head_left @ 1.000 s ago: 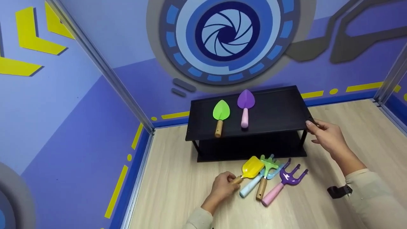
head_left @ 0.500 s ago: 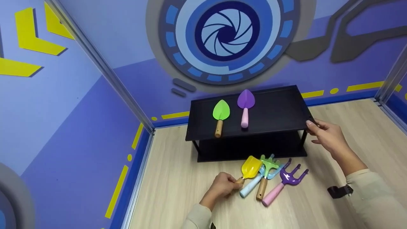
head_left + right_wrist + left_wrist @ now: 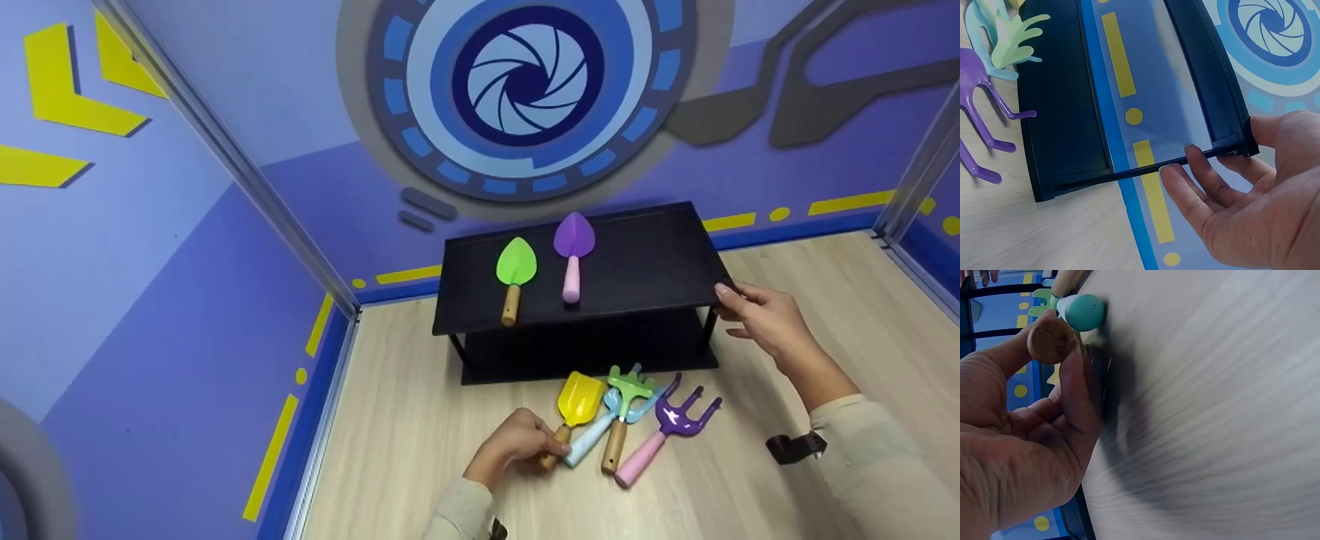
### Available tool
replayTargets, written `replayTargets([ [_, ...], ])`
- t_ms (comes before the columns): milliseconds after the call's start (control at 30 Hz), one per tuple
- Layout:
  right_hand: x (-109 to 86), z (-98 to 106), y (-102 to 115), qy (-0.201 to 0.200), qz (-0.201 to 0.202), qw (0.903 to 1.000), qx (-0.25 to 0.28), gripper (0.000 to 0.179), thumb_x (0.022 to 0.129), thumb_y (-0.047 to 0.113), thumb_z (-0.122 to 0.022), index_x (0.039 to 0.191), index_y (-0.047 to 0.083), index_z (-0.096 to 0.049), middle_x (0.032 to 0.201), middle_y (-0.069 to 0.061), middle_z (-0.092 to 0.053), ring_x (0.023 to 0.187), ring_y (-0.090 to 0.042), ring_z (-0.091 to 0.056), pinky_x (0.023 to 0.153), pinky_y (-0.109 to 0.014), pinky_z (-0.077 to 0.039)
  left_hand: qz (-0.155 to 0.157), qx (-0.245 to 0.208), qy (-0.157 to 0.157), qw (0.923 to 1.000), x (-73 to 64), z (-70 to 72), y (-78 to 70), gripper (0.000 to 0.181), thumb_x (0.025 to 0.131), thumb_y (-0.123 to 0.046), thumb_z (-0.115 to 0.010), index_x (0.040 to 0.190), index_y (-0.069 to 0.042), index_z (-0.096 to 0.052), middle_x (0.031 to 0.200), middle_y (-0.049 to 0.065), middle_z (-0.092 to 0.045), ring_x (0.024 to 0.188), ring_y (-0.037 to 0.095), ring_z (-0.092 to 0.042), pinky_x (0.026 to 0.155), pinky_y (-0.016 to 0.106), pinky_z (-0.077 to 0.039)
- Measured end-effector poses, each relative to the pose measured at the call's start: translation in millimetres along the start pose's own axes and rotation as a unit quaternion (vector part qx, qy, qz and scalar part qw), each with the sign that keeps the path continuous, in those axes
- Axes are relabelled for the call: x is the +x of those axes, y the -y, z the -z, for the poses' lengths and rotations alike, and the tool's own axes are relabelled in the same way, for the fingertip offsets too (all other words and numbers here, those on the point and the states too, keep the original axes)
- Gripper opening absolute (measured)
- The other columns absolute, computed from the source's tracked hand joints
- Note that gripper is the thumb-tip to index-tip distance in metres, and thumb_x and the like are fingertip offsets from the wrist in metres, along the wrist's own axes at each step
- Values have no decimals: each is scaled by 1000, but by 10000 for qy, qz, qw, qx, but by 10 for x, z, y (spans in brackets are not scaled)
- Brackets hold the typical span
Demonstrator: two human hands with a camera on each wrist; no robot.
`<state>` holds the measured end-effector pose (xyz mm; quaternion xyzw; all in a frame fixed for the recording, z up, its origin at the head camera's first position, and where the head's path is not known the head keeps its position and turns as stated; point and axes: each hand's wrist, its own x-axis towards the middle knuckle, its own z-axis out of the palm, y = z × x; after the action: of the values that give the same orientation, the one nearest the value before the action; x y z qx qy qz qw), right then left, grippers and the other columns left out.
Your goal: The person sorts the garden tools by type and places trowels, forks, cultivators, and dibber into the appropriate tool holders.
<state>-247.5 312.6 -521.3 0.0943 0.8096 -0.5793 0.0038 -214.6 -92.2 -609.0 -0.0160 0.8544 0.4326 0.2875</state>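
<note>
My left hand (image 3: 516, 444) pinches the wooden handle of a yellow toy spade (image 3: 580, 397) between thumb and fingers, low over the table. In the left wrist view the round end of that wooden handle (image 3: 1051, 341) faces the camera. My right hand (image 3: 772, 319) holds the right front corner of a black two-tier rack (image 3: 645, 262), thumb on the top shelf and fingers beneath it by the post. On that shelf lie a green trowel (image 3: 517, 261) and a purple trowel (image 3: 574, 237). Beside the spade lie a light blue fork (image 3: 590, 439), a green rake (image 3: 630, 386) and a purple fork (image 3: 679, 416).
The rack's lower shelf (image 3: 585, 349) sits just behind the hand tools. A blue patterned wall (image 3: 315, 202) rises behind the rack, and another panel stands at the left. The pale wooden table (image 3: 397, 450) extends around the rack and tools.
The spade's blade has swung left, away from the light blue fork and green rake, and points more toward the rack. The right hand stays at the rack's corner. The head view has shifted slightly.
</note>
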Motion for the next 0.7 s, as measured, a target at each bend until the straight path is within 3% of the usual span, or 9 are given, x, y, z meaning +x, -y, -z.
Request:
replayTargets([
  [133,-9,4,11,97,30,9999,52,80,107,56,-55,162,-1,-41,97,29,-64,92,12,-66,80,-13,-61,-103,-173,-11,9998,-27,29,-20,19,84,-13,-91,73,-9,-76,66,-4,-64,58,8,-54,53,19,-45],
  [267,-15,-1,26,57,9,10000,28,81,107,58,-54,162,0,-42,100,25,-65,92,11,-66,80,-13,-61,-321,-345,16,9989,-62,75,-79,23,86,-12,-89,70,-10,-72,65,-6,-62,58,7,-51,54,20,-42],
  [467,-23,-9,27,33,20,10000,49,81,107,58,-55,162,-1,-42,102,22,-67,91,12,-66,79,-13,-61,-564,-747,151,9955,-141,127,-235,14,86,-10,-89,85,-4,-76,76,0,-67,64,9,-61,55,19,-52],
  [700,-28,-16,23,99,-34,9999,66,84,107,59,-54,163,-1,-39,103,21,-68,92,12,-66,79,-14,-61,-696,-1068,412,9910,-238,175,-464,19,85,-12,-90,94,-5,-76,83,3,-69,70,13,-66,58,28,-63],
])
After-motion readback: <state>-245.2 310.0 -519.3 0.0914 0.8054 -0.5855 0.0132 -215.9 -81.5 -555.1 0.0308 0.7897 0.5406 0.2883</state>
